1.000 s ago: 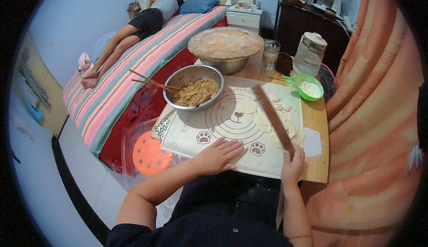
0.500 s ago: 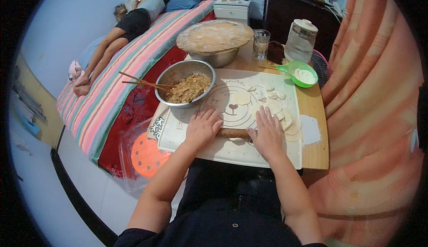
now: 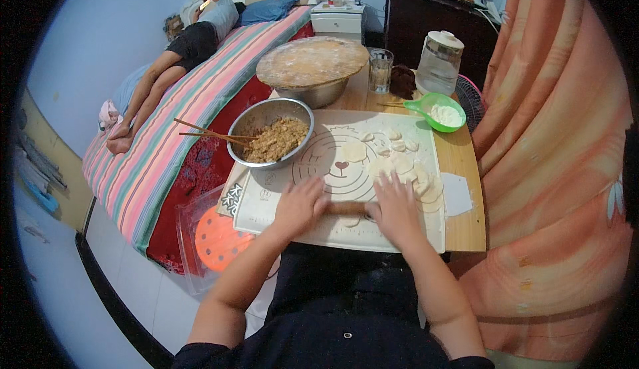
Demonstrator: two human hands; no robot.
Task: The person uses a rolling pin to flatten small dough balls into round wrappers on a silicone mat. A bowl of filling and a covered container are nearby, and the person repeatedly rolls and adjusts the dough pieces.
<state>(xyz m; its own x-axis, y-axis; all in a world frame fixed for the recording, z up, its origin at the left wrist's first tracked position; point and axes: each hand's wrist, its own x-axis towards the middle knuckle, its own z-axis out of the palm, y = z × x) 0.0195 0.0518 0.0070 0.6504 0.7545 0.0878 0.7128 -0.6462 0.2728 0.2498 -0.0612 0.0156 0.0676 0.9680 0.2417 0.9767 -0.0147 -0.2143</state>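
My left hand [image 3: 303,206] and my right hand [image 3: 394,214] lie palm down over the two ends of a short wooden rolling pin [image 3: 347,207], fingers stretched out and apart. Motion blurs the pin and my right fingers a little. A small piece of dough [image 3: 350,222] shows at the pin's near side, on a white pastry mat [image 3: 263,219] with a printed animal face. Beyond the pin is a single round wrapper [image 3: 353,151]. Several overlapping wrappers [image 3: 429,194] are beside my right fingers, with small dough lumps [image 3: 398,145] farther back.
At the mat's far left stands a metal bowl [image 3: 234,154] of minced filling [image 3: 278,140] with chopsticks [image 3: 205,132]. Behind are a floury round board [image 3: 311,61] on another bowl, a glass [image 3: 381,72], a pitcher [image 3: 439,62] and a green flour scoop [image 3: 436,100]. A person [image 3: 190,46] lies on the bed.
More of the small dough piece shows on the near side of the rolling pin. Both hands stay on the pin, and the whole view has shifted slightly.
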